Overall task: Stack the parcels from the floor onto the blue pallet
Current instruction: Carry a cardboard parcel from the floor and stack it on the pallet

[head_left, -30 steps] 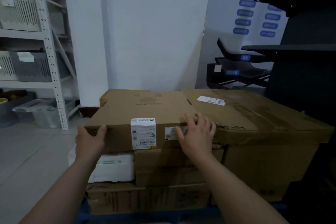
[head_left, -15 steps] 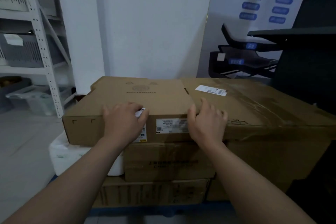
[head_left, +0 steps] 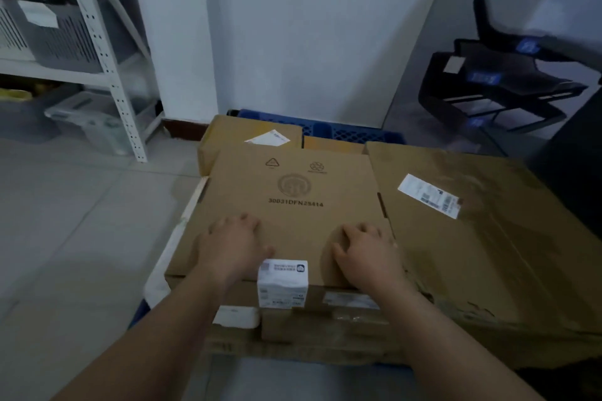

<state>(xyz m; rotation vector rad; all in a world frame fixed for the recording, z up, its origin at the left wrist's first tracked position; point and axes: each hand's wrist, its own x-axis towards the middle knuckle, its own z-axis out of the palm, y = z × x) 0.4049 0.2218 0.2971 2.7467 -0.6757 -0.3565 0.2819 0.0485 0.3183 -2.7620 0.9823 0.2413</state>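
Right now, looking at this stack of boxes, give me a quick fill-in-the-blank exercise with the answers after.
1. The left hand and the right hand both rest on ____ of the flat box.
2. The white label on that box's near edge lies ____ the two hands.
3. The pallet seen beyond the flat box is ____.
4. The shelf rack stands on the person's ____ side.
Missing words: top; between; blue; left.
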